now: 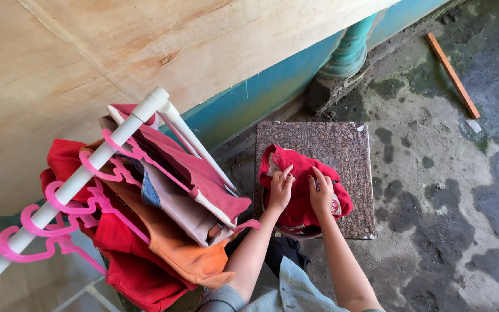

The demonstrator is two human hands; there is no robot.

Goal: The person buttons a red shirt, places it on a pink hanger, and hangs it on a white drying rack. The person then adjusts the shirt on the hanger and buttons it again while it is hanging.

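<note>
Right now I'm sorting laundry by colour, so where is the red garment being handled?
In the head view, the red garment lies mid-frame on the patterned stool, under both hands, right of the white rack.

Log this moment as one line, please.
left hand: on red garment | right hand: gripping it | garment: crumpled on patterned stool | rack: clothes on pink hangers

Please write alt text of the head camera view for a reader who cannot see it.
Both hands, left hand and right hand, press on a red garment lying on a patterned box. To the left, clothes hang on pink hangers from a white rail beside a wall.
</note>
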